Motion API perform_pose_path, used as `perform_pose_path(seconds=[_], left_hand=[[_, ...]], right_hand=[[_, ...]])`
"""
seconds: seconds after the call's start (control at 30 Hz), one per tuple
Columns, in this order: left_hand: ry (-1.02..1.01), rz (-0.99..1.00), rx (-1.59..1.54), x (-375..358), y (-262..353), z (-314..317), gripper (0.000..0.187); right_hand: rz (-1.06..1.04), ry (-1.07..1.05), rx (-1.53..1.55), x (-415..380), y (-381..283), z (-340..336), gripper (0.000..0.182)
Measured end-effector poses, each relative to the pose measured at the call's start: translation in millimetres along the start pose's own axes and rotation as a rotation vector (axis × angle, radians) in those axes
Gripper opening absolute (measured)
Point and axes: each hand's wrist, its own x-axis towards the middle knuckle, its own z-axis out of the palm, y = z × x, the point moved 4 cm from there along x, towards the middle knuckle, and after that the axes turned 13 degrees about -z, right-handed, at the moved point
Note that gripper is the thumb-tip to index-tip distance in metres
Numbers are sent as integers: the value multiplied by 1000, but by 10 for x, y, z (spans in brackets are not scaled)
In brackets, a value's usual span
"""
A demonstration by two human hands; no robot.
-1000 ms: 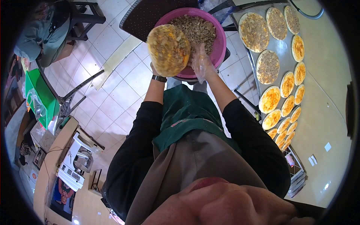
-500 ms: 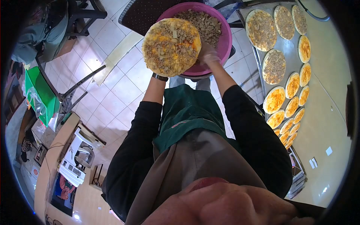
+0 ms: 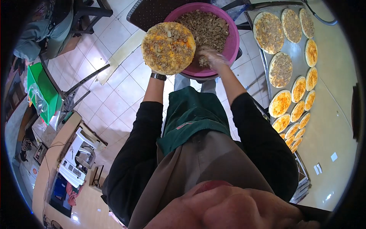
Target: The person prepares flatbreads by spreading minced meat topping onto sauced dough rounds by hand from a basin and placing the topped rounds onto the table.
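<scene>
A round flatbread (image 3: 168,48) rests on my left hand (image 3: 154,71), topped with crumbled meat over an orange-red sauce. The bread hides most of that hand; a dark wristband shows below it. My right hand (image 3: 214,60), in a clear glove, is inside the pink basin (image 3: 234,45), just right of the bread. Its fingers curl around a small clump of the brown crumbled meat (image 3: 206,28), and motion blurs them a little. More of this meat fills the basin's far side, while pink bottom shows near my hand.
On the right, a metal table (image 3: 288,76) carries several flatbreads, some meat-topped (image 3: 268,33), others only sauced (image 3: 279,103). A dark perforated seat (image 3: 148,15) stands behind the basin. To the left are a green tray (image 3: 42,93) and a white mixer (image 3: 76,160).
The flatbread has shifted slightly left, away from the basin. My right hand has come out from behind the bread's edge, and a clump of meat now shows at its fingers.
</scene>
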Motion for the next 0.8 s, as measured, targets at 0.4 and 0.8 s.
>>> perform_pose_path(seconds=[0.4, 0.8], left_hand=[[-53, -31, -23, 135, -95, 157, 61], [-62, -40, -29, 169, -57, 194, 62]], right_hand=[[-330, 251, 230, -594, -1397, -457, 33], [-774, 316, -402, -568, -1678, -224, 19]])
